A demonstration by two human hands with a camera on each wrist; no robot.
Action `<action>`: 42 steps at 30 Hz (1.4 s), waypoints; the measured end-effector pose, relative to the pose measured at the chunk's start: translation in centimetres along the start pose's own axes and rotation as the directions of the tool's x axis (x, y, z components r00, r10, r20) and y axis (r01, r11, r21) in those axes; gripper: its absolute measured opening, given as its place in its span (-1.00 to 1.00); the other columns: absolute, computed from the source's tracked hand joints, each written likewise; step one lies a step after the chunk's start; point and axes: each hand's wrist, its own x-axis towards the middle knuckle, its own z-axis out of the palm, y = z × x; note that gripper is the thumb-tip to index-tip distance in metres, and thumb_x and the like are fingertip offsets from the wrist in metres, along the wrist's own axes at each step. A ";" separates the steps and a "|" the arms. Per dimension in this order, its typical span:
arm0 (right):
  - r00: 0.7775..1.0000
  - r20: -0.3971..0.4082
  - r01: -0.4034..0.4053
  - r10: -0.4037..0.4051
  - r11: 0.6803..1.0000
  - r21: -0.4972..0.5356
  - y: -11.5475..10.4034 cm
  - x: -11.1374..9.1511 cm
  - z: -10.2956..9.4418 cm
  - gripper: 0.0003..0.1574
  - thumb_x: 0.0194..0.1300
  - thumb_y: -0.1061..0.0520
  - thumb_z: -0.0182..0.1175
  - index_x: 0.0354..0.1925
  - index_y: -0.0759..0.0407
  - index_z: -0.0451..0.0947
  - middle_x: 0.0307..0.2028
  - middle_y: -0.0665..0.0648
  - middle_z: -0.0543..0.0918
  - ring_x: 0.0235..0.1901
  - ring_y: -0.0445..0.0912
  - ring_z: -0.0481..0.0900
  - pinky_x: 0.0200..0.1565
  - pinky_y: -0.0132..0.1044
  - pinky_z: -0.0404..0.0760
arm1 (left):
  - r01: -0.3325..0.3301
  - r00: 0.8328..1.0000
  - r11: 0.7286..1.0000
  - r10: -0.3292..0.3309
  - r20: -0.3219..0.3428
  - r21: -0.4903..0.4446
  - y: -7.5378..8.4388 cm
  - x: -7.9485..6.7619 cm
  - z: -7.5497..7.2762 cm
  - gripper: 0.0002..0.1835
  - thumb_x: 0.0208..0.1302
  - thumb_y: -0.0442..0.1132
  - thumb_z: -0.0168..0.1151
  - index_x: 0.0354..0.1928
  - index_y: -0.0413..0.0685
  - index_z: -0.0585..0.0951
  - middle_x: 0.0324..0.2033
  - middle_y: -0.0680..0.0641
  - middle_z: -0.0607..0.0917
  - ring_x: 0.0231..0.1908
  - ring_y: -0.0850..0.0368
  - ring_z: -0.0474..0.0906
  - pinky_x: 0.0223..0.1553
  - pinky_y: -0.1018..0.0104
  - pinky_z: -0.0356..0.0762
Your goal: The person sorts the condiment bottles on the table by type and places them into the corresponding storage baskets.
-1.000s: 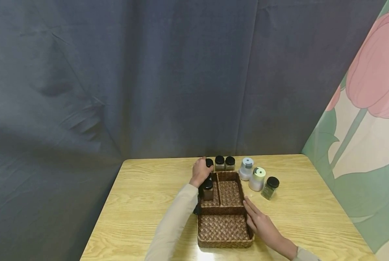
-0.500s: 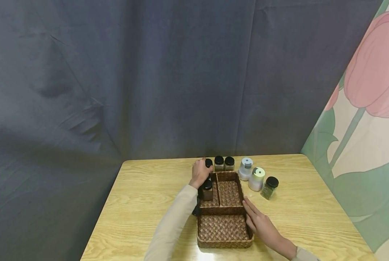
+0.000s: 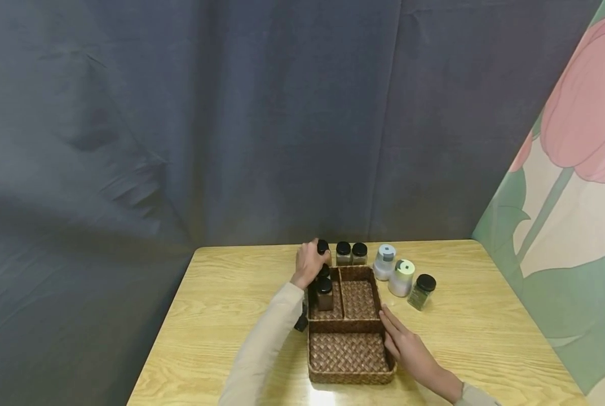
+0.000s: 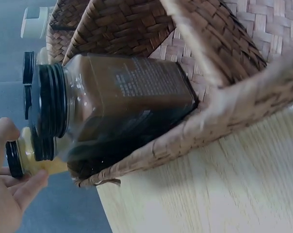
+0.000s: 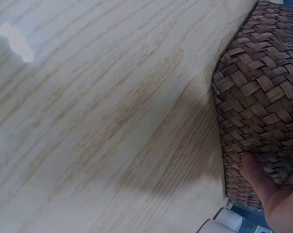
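A brown woven basket (image 3: 352,378) with three compartments lies between the hands. My left hand (image 3: 309,264) is at its far left corner, fingers and thumb around a black-lidded jar (image 4: 40,158) with yellowish contents, just beyond the basket's far wall. Inside the far left compartment stands a jar of brown powder (image 3: 325,299); behind it shows another black lid (image 3: 324,271). My right hand (image 3: 407,345) rests against the basket's right wall, its fingers extended along the weave. In the right wrist view a finger (image 5: 258,177) lies on the outer wall.
Two black-lidded jars (image 3: 343,255) stand behind the basket. To its right are a blue-capped container (image 3: 385,263), a yellow-green-capped one (image 3: 401,279) and a jar with green contents (image 3: 421,293). A small dark object (image 3: 301,322) shows beside the left sleeve. A dark curtain (image 3: 292,124) hangs behind the table.
My left hand has shifted slightly away and to the left with the jar, and the second lid inside the compartment now shows more. My right hand stays on the basket's wall.
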 end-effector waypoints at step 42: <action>1.000 0.010 0.021 -0.021 1.000 0.002 -0.5 0.4 -0.3 -0.37 0.11 0.55 0.24 0.19 0.63 0.41 0.24 0.56 0.38 -0.69 -0.49 0.07 -0.72 -0.53 0.21 | -0.301 0.947 0.953 0.292 -0.134 -0.046 0.4 -0.9 -8.0 -0.80 0.23 -0.29 0.34 -0.15 -0.25 0.68 -0.69 0.00 0.54 -0.78 0.30 0.19 -0.70 0.49 0.09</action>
